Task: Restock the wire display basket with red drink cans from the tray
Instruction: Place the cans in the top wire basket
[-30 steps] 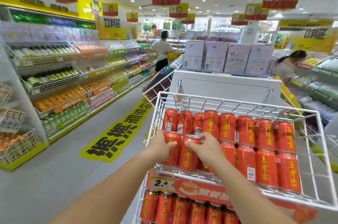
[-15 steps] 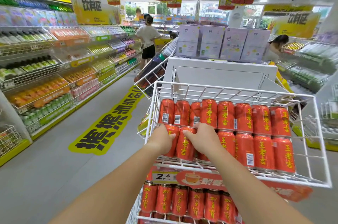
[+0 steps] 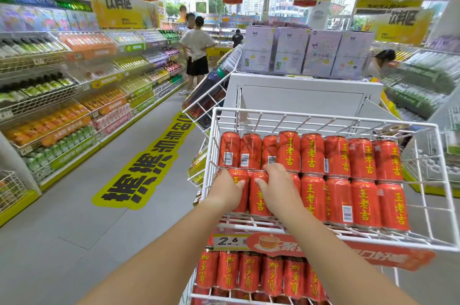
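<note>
A white wire display basket (image 3: pixel 323 123) stands in front of me, holding two rows of red drink cans (image 3: pixel 338 155) with yellow characters. My left hand (image 3: pixel 227 186) wraps around the leftmost front-row can (image 3: pixel 241 175). My right hand (image 3: pixel 278 189) grips the can beside it (image 3: pixel 258 199) and partly hides the one to its right. Both cans stand upright in the front row. No tray is in view.
A lower wire shelf (image 3: pixel 261 296) under a 2.6 price tag (image 3: pixel 227 240) holds more red cans. A tilted basket of dark bottles (image 3: pixel 211 95) sits behind-left. Drink shelves (image 3: pixel 74 95) line the left aisle, where two people (image 3: pixel 196 53) stand. Another person (image 3: pixel 380 60) bends at right.
Both hands have pushed their cans down and back into the front-left corner of the basket; the cans now stand in line with the front row. My view has tilted slightly.
</note>
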`<control>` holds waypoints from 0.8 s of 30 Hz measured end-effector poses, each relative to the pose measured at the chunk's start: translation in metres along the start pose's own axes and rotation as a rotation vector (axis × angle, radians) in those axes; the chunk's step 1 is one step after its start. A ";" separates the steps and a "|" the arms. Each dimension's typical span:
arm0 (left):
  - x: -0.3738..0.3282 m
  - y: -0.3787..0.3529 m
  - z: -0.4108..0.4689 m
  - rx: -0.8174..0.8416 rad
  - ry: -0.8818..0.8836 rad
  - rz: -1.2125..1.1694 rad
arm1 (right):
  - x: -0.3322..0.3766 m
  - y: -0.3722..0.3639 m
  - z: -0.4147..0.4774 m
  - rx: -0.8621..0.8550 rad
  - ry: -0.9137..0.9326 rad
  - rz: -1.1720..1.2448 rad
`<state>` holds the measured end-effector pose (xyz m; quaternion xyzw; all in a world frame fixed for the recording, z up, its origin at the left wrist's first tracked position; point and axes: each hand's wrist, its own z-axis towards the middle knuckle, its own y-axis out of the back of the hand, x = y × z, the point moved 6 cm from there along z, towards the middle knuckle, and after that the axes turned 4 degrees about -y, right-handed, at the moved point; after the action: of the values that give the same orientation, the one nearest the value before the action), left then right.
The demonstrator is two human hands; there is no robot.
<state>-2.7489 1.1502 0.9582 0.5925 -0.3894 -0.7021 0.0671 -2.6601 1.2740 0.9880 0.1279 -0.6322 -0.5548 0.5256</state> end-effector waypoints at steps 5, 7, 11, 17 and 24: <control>-0.006 -0.004 -0.017 0.041 -0.012 0.144 | -0.005 0.003 -0.001 0.052 0.032 -0.025; -0.010 -0.004 -0.027 0.079 -0.036 0.211 | -0.006 0.004 -0.003 0.086 0.060 -0.030; -0.019 -0.003 -0.047 0.135 -0.116 0.361 | -0.013 0.007 -0.013 0.109 0.128 -0.059; -0.025 -0.001 -0.086 0.111 -0.317 0.777 | -0.015 0.021 -0.045 0.107 0.300 -0.308; -0.006 0.016 -0.138 0.129 -0.486 0.989 | -0.019 0.034 -0.100 0.116 0.314 -0.443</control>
<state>-2.6311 1.0780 0.9733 0.1630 -0.6677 -0.6780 0.2608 -2.5570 1.2432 0.9898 0.3771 -0.5304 -0.5924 0.4749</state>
